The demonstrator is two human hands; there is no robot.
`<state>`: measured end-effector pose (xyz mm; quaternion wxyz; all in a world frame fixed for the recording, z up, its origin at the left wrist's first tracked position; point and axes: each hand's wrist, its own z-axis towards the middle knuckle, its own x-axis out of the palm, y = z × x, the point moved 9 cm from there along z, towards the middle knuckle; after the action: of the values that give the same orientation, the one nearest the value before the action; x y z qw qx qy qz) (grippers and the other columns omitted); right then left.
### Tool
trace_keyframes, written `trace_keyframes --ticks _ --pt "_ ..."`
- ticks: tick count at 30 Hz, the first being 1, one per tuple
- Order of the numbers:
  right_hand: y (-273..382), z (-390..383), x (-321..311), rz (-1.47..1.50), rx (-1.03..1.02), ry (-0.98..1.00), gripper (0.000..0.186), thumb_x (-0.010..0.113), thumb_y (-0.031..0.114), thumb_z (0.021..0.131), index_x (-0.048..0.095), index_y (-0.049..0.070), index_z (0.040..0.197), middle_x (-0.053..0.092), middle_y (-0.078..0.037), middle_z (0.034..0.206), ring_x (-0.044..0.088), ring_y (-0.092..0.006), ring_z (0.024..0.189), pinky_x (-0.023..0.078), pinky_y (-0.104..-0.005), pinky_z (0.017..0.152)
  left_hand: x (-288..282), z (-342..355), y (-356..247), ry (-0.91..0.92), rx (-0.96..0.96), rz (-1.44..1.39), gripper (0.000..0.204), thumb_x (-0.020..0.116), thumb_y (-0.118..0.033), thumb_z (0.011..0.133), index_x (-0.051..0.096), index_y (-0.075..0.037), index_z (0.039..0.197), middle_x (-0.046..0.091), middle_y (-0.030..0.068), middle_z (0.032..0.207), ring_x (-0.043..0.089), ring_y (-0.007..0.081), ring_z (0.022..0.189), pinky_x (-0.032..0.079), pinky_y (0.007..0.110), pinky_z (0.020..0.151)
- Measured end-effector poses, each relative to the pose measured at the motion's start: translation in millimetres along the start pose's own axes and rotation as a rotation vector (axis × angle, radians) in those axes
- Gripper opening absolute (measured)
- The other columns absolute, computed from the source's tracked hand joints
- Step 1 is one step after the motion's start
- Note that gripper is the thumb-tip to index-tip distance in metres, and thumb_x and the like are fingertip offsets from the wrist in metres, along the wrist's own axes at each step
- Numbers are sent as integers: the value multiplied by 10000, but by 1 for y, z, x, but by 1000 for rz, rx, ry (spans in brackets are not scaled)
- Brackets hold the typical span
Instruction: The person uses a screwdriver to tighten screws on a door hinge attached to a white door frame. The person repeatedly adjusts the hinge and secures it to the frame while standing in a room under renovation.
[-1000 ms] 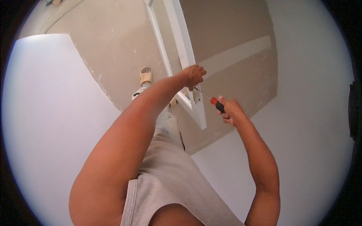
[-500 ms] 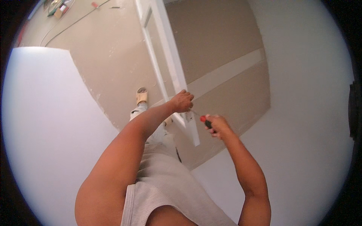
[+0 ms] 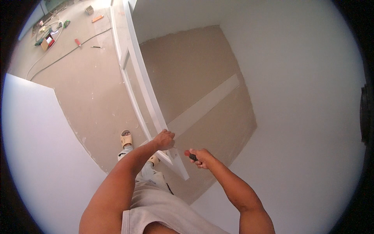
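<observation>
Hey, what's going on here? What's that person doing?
A person is at a white door with a screwdriver. Their right hand grips its red and black handle, which points toward the door's edge. Their left hand is at that edge, just ahead of the screwdriver. I can't tell whether the tip is touching anything. Farther off, a cable lies on the floor.

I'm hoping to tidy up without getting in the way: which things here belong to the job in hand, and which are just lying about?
In use:
- red-and-black screwdriver, in the right hand
- white door, left hand at its edge

Lying about, seemingly unused:
- dark cord
- red object
- thin dark object
- orange object
- open box
</observation>
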<state>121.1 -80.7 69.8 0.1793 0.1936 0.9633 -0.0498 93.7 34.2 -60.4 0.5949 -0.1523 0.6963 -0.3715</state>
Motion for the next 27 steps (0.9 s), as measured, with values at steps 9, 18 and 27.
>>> trace_keyframes --ticks 9,18,27 --pt "25 -15 51 -1372 -797 -363 277 598 285 893 545 66 1054 616 -163 926 616 -234 668 497 -402 579 27 6 -3 63 5 66 160 647 -301 738 719 -165 782 571 96 869 572 269 935 406 411 832" --pt "-33 27 16 -819 -415 -253 301 635 268 853 530 54 1036 618 -155 958 631 -321 926 498 -464 767 44 15 -3 33 19 98 141 639 -265 741 710 -148 778 583 71 890 575 244 933 421 408 809" --pt "-24 45 14 -356 -174 -10 265 562 318 896 553 114 1064 622 -154 889 644 -288 870 510 -457 715 51 15 -4 82 -3 98 159 636 -292 738 709 -159 787 573 78 887 568 246 948 416 402 806"
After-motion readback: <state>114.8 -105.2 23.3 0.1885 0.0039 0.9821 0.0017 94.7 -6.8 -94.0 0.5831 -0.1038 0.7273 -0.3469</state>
